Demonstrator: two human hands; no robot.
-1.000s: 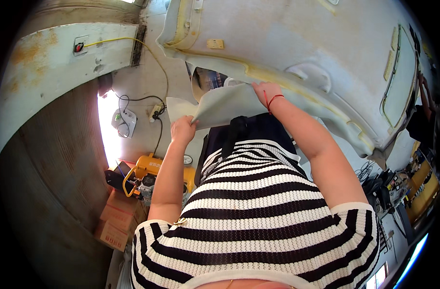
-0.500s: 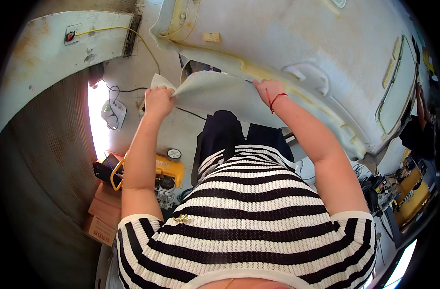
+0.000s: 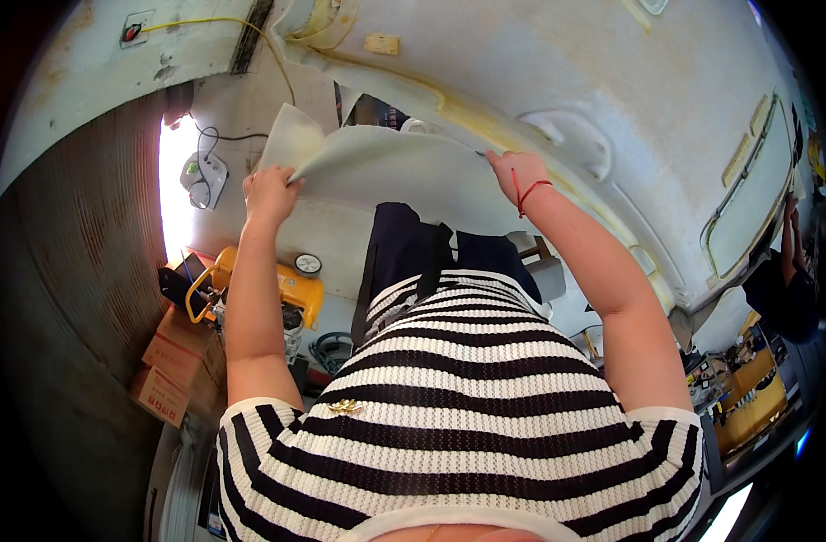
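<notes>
Both arms up now, and the pale sheet (image 3: 404, 167) hangs stretched between them, right below the big headliner panel (image 3: 612, 81). Left hand (image 3: 270, 191) is clenched on the sheet's left corner, which curls over the knuckles. Right hand (image 3: 519, 173) (red string round the wrist) pinches the right edge, close against the panel's yellowed rim. Down beneath the left arm sits a yellow compressor (image 3: 282, 287) with its round gauge, cardboard boxes (image 3: 173, 361) stacked beside it by the rusty wall.

Black-and-white striped top (image 3: 449, 406), pale grey fabric sheet (image 3: 395, 172), yellow compressor (image 3: 286, 285).
</notes>
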